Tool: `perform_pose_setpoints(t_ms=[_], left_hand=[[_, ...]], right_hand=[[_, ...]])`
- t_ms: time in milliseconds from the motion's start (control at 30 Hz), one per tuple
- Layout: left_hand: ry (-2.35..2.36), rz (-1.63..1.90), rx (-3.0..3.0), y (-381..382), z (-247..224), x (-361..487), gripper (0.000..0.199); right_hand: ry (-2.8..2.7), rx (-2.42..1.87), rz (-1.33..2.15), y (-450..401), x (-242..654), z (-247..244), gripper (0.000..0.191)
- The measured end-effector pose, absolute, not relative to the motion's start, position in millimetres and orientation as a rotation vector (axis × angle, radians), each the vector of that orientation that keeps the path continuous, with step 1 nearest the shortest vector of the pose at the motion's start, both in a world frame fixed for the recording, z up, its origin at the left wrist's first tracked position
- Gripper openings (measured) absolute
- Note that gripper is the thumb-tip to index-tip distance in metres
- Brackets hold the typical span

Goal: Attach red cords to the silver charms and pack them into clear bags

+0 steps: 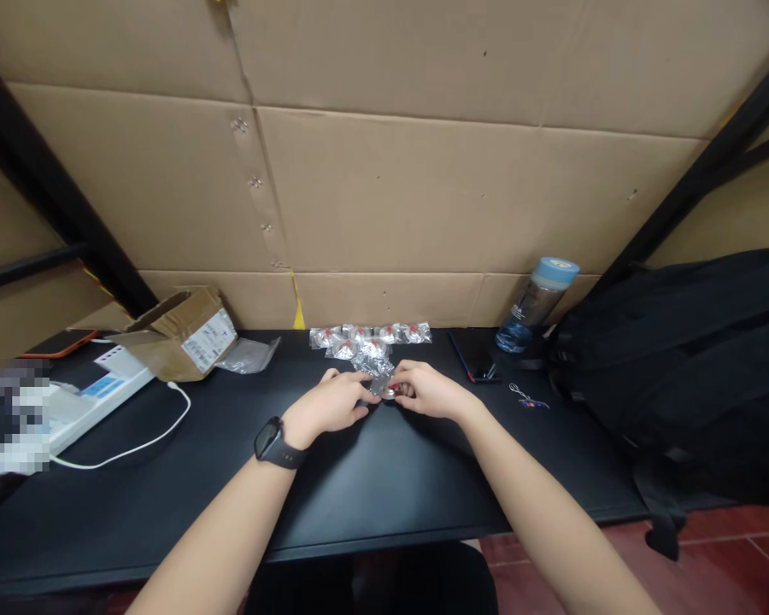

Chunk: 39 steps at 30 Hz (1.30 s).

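Observation:
My right hand [426, 390] is closed, its fingertips gripping a small round silver piece [389, 395] with red on it, low over the black table. Opposite it, my left hand [326, 404], with a dark watch on the wrist, pinches the crinkled clear plastic wrapper [377, 369] beside that piece. Fingers cover part of both, so I cannot tell whether the piece is still inside the wrapper. Just beyond lie several similar silver-and-red pieces [373, 345] in clear packets, grouped in two rows.
An opened cardboard box [196, 337], a clear plastic bag [249, 355] and a white power strip [102, 408] with a cable are at left. To the right are a phone [474, 355], a water bottle [531, 307], a small keychain [526, 399] and a black backpack [685, 367]. Cardboard walls the back.

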<state>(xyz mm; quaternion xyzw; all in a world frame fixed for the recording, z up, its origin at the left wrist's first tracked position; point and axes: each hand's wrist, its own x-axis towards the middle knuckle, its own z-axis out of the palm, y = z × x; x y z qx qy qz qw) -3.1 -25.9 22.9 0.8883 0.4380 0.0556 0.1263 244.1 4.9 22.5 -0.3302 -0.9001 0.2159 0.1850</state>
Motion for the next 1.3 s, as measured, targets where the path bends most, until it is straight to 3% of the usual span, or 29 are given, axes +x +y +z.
perform_pose_setpoints(t_ms=[300,533,733,867,1000,1200,1300], left_hand=[[1.23,0.052,2.586,-22,24,-4,0.041],[1.206,0.029,2.579,-24,27,-4,0.046],[1.182,0.063,2.588,-26,29,-3,0.05],[1.194,0.044,2.564,-22,30,-8,0.058],[1.197,0.065,2.549,-19,30,-11,0.06],[1.273,0.41,2.677,-18,28,-4,0.045],[1.452,0.56,2.705,-18,24,3,0.038]], right_hand=[[-2.406,-1.289,0.262,10,227,11,0.02],[-2.459,-1.285,0.134,7,222,10,0.009],[-2.399,-1.432,-0.179,12,207,2,0.027],[-2.343,-1.519,-0.186,17,202,-1,0.039],[-2.317,-1.491,-0.174,17,203,1,0.032],[-2.417,-1.028,0.338,18,237,16,0.023],[-2.396,-0.92,0.395,24,254,17,0.027]])
